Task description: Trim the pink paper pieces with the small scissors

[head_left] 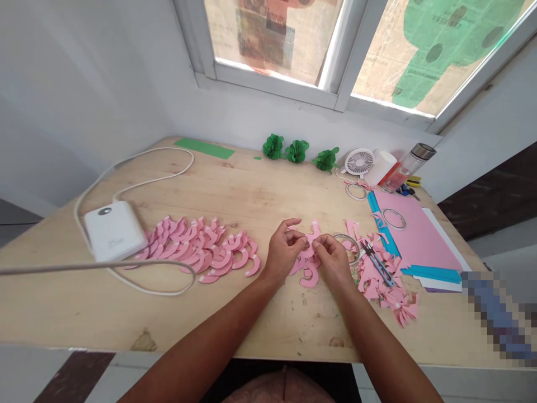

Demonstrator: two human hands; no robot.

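Note:
My left hand and my right hand meet over the table, fingertips pinched on a small pink paper cutout between them. What exactly lies under the fingertips is partly hidden. Just below, more curved pink paper cutouts lie on the wood. Left of my left hand spreads a wide overlapping pile of curved pink cutouts, several with white tabs. Beside my right hand are a roll of tape, thread snips with a light blue handle, and a heap of pink paper scraps.
A white power bank with a looping cable stands left. Along the back are a green paper strip, three green paper balls, a small fan and a glass bottle. Stacked coloured paper lies right.

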